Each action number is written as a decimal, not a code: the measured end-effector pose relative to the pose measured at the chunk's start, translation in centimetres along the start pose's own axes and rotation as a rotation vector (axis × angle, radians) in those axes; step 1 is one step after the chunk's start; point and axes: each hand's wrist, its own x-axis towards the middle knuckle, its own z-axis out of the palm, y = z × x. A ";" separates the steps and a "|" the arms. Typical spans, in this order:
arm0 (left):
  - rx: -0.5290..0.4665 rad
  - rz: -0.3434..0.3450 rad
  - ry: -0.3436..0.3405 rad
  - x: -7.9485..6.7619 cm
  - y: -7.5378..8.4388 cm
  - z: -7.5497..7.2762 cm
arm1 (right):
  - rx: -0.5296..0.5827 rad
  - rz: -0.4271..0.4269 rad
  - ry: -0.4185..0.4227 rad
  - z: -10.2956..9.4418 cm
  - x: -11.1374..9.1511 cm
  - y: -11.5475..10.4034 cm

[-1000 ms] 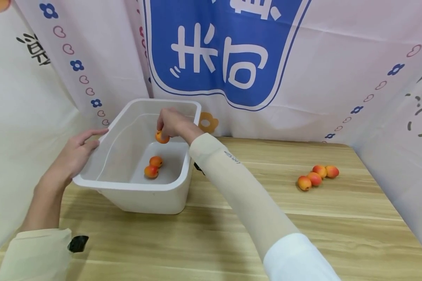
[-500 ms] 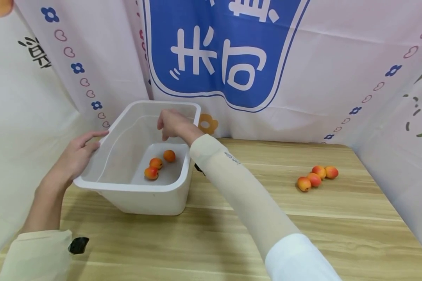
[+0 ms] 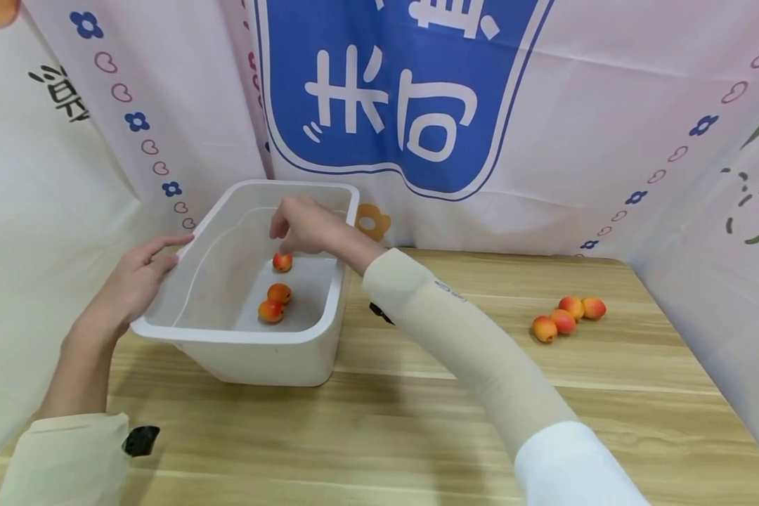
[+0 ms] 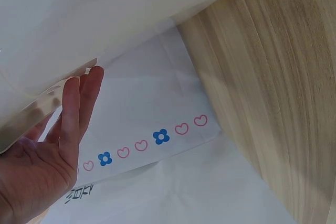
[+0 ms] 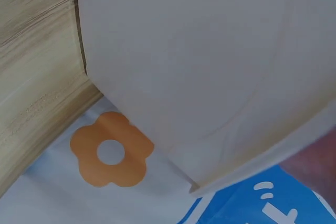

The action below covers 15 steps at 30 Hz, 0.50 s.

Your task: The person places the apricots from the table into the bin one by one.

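A deep white plastic bin (image 3: 228,337) stands on the table's left side. Inside, two small orange-red fruits (image 3: 270,310) lie together on its floor, and a third similar fruit (image 3: 282,263) sits farther back. My right hand (image 3: 303,225) is over the bin, its fingertips just above that third fruit in the head view, holding nothing. On the other side, my left hand (image 3: 135,277) touches the bin's left rim. Its fingers (image 4: 71,114) are extended along the outside of the rim in the left wrist view. The right wrist view shows mainly the bin's outer wall (image 5: 184,51).
Several orange-red fruits (image 3: 563,322) lie in a short row on the wooden table (image 3: 481,281), to the right. White printed cloth (image 3: 575,140) hangs behind and at both sides, close to the bin's far end.
My right hand has let go of a fruit, which dropped into the bin and then shifted left and back. The right forearm has drawn slightly rightward; the left hand stays at the rim.
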 end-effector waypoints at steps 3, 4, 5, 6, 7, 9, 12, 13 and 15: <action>-0.001 0.003 -0.005 0.1 0.0 0.0 | -0.016 -0.075 0.013 -0.3 -1.0 0.4; -0.001 0.005 -0.007 0.1 0.0 0.0 | -0.017 -0.096 0.016 -0.3 -1.4 0.5; -0.002 0.007 -0.008 0.1 -0.1 -0.1 | -0.017 -0.118 0.022 -0.4 -1.8 0.7; -0.003 0.007 -0.009 0.1 -0.1 -0.1 | -0.011 -0.136 0.026 -0.4 -2.2 0.8; -0.002 0.008 -0.009 0.1 -0.1 0.0 | -0.003 -0.153 0.030 -0.5 -2.7 1.0; -0.001 0.009 -0.008 0.1 -0.1 0.0 | 0.010 -0.180 0.040 -0.5 -3.7 1.4; -0.001 0.008 -0.007 0.1 -0.1 0.0 | 0.010 -0.204 0.052 -0.6 -5.4 2.0; -0.001 0.008 -0.005 0.2 -0.1 0.0 | 0.003 -0.211 0.055 -0.7 -5.9 2.2; 0.000 0.007 -0.007 0.2 -0.1 0.0 | -0.013 -0.226 0.071 -0.9 -6.9 2.7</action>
